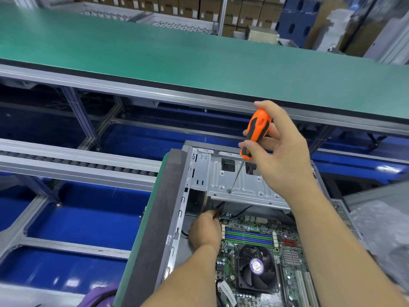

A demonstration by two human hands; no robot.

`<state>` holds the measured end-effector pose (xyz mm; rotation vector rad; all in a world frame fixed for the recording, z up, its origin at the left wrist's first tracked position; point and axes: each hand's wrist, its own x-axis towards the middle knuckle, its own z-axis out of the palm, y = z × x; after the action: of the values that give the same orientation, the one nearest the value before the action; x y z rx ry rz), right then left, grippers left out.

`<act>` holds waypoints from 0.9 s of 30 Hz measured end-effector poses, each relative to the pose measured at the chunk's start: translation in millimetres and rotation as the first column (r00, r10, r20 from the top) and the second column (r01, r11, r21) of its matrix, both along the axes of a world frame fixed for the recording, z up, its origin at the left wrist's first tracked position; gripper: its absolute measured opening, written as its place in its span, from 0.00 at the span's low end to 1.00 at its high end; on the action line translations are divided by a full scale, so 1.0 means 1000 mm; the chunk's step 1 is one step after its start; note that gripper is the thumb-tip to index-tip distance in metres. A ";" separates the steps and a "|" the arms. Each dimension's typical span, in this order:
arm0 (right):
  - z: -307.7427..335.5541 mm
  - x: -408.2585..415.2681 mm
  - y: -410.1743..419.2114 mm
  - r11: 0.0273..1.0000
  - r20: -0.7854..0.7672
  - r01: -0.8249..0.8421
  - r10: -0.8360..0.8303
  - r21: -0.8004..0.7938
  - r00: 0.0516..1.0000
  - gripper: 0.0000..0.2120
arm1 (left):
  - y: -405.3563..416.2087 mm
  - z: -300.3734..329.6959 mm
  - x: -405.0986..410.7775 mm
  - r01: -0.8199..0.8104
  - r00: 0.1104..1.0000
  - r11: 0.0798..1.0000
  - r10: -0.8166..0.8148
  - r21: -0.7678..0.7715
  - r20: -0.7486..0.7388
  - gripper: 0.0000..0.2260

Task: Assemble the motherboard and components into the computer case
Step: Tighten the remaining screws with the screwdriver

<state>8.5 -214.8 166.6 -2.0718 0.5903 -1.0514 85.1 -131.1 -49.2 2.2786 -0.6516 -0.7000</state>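
Your right hand (281,151) grips screwdriver (254,138), tip on drive bracket (245,187); left hand (207,231) pinches cable (219,206) below bracket.

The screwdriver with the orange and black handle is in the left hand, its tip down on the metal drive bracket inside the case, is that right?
Not quite. The head view shows the screwdriver held by the right hand, not the left. The left hand is lower in the case, at the motherboard's edge. The rest holds: the tip is down on the metal drive bracket.
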 end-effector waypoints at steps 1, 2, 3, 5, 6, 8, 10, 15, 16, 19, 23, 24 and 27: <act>0.001 0.000 0.000 1.000 -0.001 0.008 -0.008 0.001 1.000 0.34 | 0.000 0.000 0.000 0.000 1.000 1.000 0.000 0.001 -0.004 0.13; 0.001 0.000 0.000 1.000 -0.001 0.016 -0.016 -0.004 1.000 0.33 | 0.000 0.000 0.000 0.001 1.000 1.000 -0.001 0.003 -0.007 0.13; 0.002 -0.001 -0.001 1.000 0.000 0.021 -0.021 -0.011 1.000 0.33 | 0.000 0.001 0.000 0.000 1.000 1.000 0.000 0.004 -0.009 0.12; 0.003 -0.001 -0.001 1.000 -0.003 0.023 -0.023 -0.011 1.000 0.33 | 0.000 0.001 0.000 -0.003 1.000 1.000 0.003 0.003 -0.016 0.12; 0.003 -0.001 -0.001 1.000 -0.009 0.023 -0.023 -0.009 1.000 0.33 | 0.000 0.000 0.000 -0.003 1.000 1.000 0.003 0.003 -0.017 0.12; 0.003 0.001 0.000 1.000 -0.024 0.027 -0.028 -0.015 0.999 0.33 | 0.000 0.000 -0.001 -0.002 1.000 1.000 0.002 0.001 -0.013 0.12; 0.003 0.001 0.000 0.999 -0.030 0.032 -0.033 -0.022 0.999 0.33 | 0.000 0.000 -0.001 0.001 1.000 1.000 -0.001 0.000 -0.006 0.12; 0.001 0.001 -0.002 0.998 -0.023 0.045 -0.046 -0.045 0.999 0.33 | 0.000 -0.001 -0.001 -0.006 1.000 1.000 0.006 -0.007 -0.008 0.11; 0.000 0.001 -0.002 0.997 -0.015 0.056 -0.057 -0.053 0.998 0.33 | 0.000 -0.001 -0.001 -0.010 1.000 1.000 0.010 -0.009 -0.013 0.11; -0.003 0.001 -0.001 0.988 0.002 0.104 -0.104 -0.118 0.995 0.33 | 0.000 -0.002 -0.001 -0.014 1.000 1.000 0.013 -0.011 -0.018 0.12; -0.003 0.002 0.002 0.976 0.009 0.108 -0.108 -0.187 0.994 0.34 | 0.000 -0.004 -0.001 -0.019 1.000 1.000 0.019 -0.016 -0.022 0.12; -0.003 0.001 0.002 0.980 0.007 0.093 -0.094 -0.175 0.996 0.34 | 0.000 -0.005 -0.001 -0.022 0.999 1.000 0.022 -0.018 -0.026 0.12; -0.001 0.000 0.000 0.984 -0.011 0.093 -0.096 -0.153 0.995 0.31 | 0.000 -0.005 0.000 -0.034 0.999 0.999 0.033 -0.025 -0.032 0.11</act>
<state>8.7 -215.3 165.8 -2.2063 0.6403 -1.1650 84.8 -131.5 -54.6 2.2452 -0.6026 -0.7064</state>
